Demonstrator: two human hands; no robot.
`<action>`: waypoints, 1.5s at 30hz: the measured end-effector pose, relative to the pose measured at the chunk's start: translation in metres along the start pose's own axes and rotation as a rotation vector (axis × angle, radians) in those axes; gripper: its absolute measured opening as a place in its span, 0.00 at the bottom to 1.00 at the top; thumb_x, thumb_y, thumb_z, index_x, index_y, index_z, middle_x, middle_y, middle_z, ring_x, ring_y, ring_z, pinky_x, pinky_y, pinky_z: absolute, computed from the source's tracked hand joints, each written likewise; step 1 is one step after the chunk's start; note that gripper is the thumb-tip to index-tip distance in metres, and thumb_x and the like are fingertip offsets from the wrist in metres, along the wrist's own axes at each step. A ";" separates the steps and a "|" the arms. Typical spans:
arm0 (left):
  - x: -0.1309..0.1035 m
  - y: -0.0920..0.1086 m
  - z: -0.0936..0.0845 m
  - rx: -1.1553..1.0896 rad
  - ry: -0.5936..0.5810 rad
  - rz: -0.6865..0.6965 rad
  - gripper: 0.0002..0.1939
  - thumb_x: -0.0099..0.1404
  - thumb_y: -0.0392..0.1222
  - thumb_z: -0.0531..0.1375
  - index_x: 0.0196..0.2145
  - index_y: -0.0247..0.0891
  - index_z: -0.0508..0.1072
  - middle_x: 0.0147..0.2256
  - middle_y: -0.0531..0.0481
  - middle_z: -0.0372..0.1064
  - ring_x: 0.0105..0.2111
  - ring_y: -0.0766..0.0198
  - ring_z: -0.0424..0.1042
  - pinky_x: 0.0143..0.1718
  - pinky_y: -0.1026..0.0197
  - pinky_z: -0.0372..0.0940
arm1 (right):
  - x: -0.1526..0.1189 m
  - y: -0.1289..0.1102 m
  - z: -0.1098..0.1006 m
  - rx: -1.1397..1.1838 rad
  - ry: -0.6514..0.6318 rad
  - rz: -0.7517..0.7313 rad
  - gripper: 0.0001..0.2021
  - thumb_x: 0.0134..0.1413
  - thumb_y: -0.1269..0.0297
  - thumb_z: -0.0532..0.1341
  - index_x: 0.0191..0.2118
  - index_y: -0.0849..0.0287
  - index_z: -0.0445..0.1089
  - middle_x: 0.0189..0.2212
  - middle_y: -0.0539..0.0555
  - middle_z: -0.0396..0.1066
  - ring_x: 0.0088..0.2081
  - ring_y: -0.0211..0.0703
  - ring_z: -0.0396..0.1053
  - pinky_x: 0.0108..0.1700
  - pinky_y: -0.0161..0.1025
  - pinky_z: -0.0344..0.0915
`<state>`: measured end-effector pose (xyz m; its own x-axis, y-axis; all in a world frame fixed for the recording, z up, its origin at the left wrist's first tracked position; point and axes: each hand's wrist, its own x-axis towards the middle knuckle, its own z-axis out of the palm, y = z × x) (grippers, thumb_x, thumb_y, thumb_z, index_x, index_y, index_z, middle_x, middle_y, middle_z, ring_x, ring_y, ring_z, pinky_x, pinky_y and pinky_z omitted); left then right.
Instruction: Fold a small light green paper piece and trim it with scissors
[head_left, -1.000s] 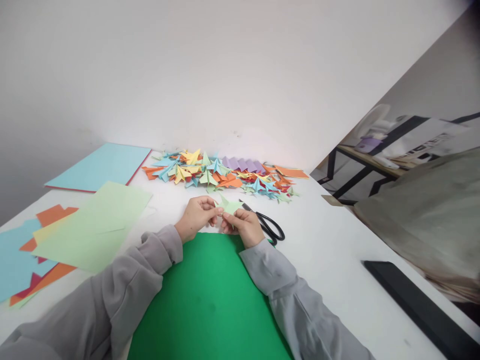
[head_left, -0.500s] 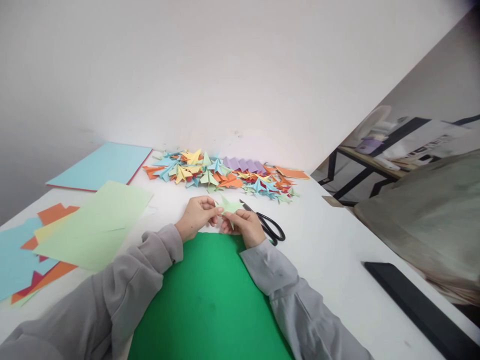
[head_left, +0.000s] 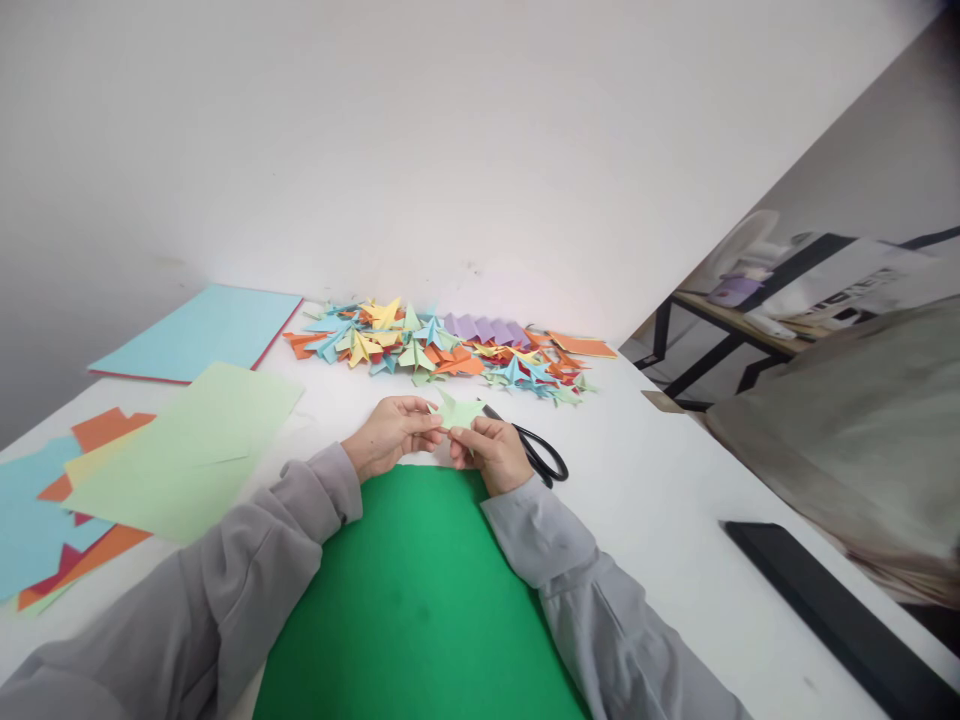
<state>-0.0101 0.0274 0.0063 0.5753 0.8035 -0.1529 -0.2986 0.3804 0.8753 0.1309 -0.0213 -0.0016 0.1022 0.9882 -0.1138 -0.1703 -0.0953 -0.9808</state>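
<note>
A small light green folded paper star (head_left: pixel 459 410) is pinched between my two hands, above the far edge of a green sheet (head_left: pixel 420 600). My left hand (head_left: pixel 394 432) grips its left side with thumb and fingers. On its lower right side, my right hand (head_left: pixel 491 452) holds it the same way. Black-handled scissors (head_left: pixel 551 455) lie just right of my right hand, their blades partly hidden behind it. Beyond my hands is a long pile of folded paper stars (head_left: pixel 416 345) in yellow, blue, orange and green.
Light green sheets (head_left: pixel 187 450) and coloured scraps (head_left: pixel 45 510) lie at the left, with a large light blue sheet (head_left: pixel 202 330) behind. Purple pleated paper (head_left: pixel 487 330) is by the wall. A black bar (head_left: pixel 825 610) lies at the right edge.
The fingers of my right hand have shifted slightly on the light green star, and my left hand has moved a little. Both hands still hold it.
</note>
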 end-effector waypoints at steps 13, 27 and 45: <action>0.000 -0.004 0.003 0.041 -0.030 0.052 0.15 0.43 0.34 0.66 0.29 0.31 0.65 0.17 0.53 0.65 0.19 0.70 0.68 0.22 0.67 0.62 | -0.002 -0.002 0.002 -0.053 -0.005 -0.030 0.14 0.30 0.61 0.66 0.12 0.61 0.61 0.11 0.49 0.67 0.10 0.33 0.61 0.14 0.30 0.56; -0.001 -0.003 0.003 0.188 -0.025 0.115 0.19 0.38 0.36 0.67 0.27 0.31 0.64 0.12 0.54 0.63 0.14 0.70 0.64 0.17 0.67 0.59 | -0.004 -0.007 0.005 -0.138 -0.006 -0.043 0.08 0.29 0.67 0.64 0.11 0.62 0.66 0.10 0.50 0.68 0.12 0.36 0.63 0.14 0.31 0.58; -0.006 0.003 0.007 0.198 -0.031 0.059 0.19 0.41 0.35 0.66 0.29 0.32 0.62 0.14 0.56 0.62 0.16 0.70 0.65 0.19 0.68 0.59 | -0.002 -0.005 0.000 -0.041 -0.086 0.057 0.04 0.27 0.70 0.64 0.15 0.65 0.70 0.15 0.56 0.72 0.17 0.41 0.69 0.20 0.34 0.67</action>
<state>-0.0090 0.0207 0.0126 0.5853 0.8061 -0.0869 -0.1788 0.2329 0.9559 0.1313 -0.0226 0.0034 0.0085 0.9875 -0.1573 -0.1334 -0.1548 -0.9789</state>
